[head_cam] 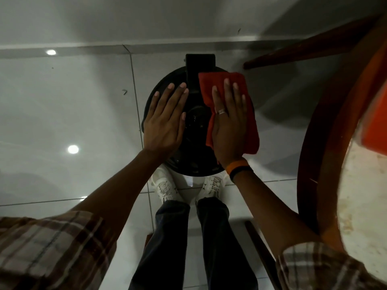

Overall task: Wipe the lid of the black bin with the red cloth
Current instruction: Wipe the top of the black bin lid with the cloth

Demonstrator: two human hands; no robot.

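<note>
Head view: glossy grey tiled floor (62,114), pale wall behind, round wooden tabletop (326,143) at right. Black bin (200,59) stands on the floor before white shoes (165,187). Left hand (165,120) flat on the lid (194,122), fingers open. Right hand (229,122) flat, fingers spread, pressing the red cloth (249,130) onto the lid's right half.

Home interior, glossy white floor tiles (62,105), round wooden table (326,155) right, black bin (194,122) by far wall (146,17)
</note>
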